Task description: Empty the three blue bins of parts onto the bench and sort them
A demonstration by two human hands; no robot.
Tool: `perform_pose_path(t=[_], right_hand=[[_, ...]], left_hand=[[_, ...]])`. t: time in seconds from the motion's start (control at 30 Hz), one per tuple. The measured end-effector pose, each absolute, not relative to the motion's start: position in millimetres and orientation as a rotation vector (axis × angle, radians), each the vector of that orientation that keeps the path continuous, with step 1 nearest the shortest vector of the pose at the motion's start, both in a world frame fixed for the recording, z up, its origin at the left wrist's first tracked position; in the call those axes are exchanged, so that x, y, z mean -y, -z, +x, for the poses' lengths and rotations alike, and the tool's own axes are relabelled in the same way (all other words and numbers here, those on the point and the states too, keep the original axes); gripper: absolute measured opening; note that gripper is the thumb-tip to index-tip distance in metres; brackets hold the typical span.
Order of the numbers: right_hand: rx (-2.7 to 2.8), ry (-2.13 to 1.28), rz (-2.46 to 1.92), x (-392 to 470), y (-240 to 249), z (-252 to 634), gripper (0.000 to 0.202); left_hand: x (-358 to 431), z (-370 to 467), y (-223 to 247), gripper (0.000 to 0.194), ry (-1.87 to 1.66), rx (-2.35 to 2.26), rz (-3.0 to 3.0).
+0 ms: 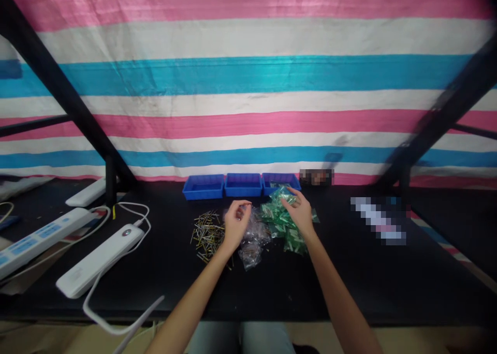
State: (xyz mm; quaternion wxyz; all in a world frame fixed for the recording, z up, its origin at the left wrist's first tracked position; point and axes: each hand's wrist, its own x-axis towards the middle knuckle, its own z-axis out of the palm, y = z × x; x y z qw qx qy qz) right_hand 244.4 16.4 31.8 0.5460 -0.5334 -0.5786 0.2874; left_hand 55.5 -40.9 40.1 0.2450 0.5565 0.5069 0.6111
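Observation:
Over a pile of clear plastic packets (254, 232) is my left hand (236, 220), its thumb and fingertips pressed together; whatever is in that pinch is too small to name. My right hand (298, 209) reaches into the green packets (285, 217), with thumb and fingers closed around a green packet at the top of the pile. Loose metal pins or screws (207, 235), silver and brass coloured, lie scattered left of my left hand. Behind stand three blue trays: left (203, 193), middle (243, 191) and right (267, 188). Some packets show inside the right tray.
A white power bank (99, 261) with a looping white cable lies at the left, beside a white power strip (46, 237). Black metal posts slant down on both sides. A striped sheet (248, 74) hangs behind the black table (155, 292). Pixelated items lie at the right.

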Motion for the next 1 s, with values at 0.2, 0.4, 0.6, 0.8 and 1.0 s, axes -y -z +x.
perform_pose_path(t=[0.2,0.4,0.6,0.8,1.0], right_hand=[[1.395,-1.112,-1.072,1,-50,224,0.050],[1.425,-1.403,-0.879,6,-47,214,0.038],[1.564,-1.308,-0.776,3,-40,213,0.021],[1.593,-1.174,-0.770,-2,-37,214,0.008],[1.534,-1.298,-0.914,1,-38,212,0.026]], left_hand=[[39,56,-38,0.032,-1.603,-1.321,1.485],[36,55,-30,0.030,-1.480,-1.264,1.533],[38,55,-32,0.017,-1.535,-1.264,1.583],[38,54,-33,0.002,-1.566,-1.226,1.703],[37,57,-31,0.028,-1.574,-1.310,1.503]])
